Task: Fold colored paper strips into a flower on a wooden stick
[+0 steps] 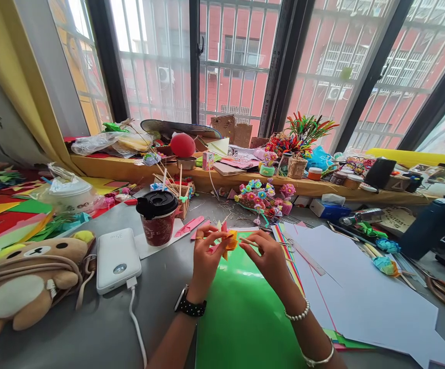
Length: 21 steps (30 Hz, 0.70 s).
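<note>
"Where's the orange paper point(231, 241)?"
"Above the green sheet's point(245, 312) far half, pinched by the left hand point(207, 252); the right hand point(267, 254) pinches a stick point(250, 243). Squeezed hard, it could crease."
"The cup point(158, 224)?"
"Left of the sheet; a careless swing might tip it."

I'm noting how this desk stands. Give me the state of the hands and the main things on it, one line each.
Left hand, pinching an orange piece
Right hand, pinching what looks like a thin pale stick
Power bank, display lit, white cable plugged in
Cup, upright, black lid on
Plush bear, on its back, cord across it
Clear bottle, on its side
Green sheet, lying flat
</note>
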{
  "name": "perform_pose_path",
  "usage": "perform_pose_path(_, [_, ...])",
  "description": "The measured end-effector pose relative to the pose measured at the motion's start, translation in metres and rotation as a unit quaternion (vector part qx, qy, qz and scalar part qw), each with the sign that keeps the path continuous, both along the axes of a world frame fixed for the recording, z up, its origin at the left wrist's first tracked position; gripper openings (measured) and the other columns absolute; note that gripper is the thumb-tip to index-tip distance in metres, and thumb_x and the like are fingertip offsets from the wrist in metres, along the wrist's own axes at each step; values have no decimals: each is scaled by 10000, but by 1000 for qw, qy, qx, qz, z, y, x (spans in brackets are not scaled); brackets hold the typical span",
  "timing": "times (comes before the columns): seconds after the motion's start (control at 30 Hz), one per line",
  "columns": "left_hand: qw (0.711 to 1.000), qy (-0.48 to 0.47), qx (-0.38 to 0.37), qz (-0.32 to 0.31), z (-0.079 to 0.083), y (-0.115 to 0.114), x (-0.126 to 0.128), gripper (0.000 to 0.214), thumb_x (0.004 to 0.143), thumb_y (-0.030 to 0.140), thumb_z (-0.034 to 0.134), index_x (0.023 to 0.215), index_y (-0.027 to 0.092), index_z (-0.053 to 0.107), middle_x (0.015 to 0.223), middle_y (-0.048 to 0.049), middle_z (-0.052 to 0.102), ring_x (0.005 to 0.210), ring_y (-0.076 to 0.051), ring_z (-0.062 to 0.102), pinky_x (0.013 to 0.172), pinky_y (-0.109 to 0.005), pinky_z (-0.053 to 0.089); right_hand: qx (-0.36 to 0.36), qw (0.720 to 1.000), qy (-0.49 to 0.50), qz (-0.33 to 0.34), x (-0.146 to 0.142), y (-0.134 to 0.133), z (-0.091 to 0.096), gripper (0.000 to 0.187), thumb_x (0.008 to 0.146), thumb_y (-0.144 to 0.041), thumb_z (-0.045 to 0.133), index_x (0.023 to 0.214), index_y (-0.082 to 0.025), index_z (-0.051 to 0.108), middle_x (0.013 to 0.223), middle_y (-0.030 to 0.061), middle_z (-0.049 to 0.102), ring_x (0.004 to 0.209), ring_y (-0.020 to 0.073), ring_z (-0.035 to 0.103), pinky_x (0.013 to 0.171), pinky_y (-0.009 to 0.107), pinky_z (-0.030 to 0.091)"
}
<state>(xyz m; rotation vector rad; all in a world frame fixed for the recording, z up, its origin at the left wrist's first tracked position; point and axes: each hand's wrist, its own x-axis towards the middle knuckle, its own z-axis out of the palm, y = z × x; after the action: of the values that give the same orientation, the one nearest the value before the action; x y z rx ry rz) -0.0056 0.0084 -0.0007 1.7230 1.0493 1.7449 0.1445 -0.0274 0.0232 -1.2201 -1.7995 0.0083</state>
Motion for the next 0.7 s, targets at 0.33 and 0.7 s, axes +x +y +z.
perform_pose_path(0.33, [992, -99, -14, -79, -2, -12, 16, 53, 687, 210, 619, 725, 177, 603, 856, -35, 512, 845, -157, 538, 674, -260, 537, 8, 998, 67, -7, -4, 1, -2, 106, 765, -269, 575, 801, -193, 639, 778, 32, 611, 652, 144, 574, 553, 238, 458])
perform_pose_path(0.7, [981, -138, -44, -133, -5, -12, 21, 67, 722, 213, 591, 747, 163, 555, 889, -33, 535, 862, -163, 570, 763, -302, 509, 78, 993, 40, -79, -7, 0, -6, 144, 765, -311, 577, 787, -184, 640, 758, 40, 571, 689, 166, 572, 620, 283, 466])
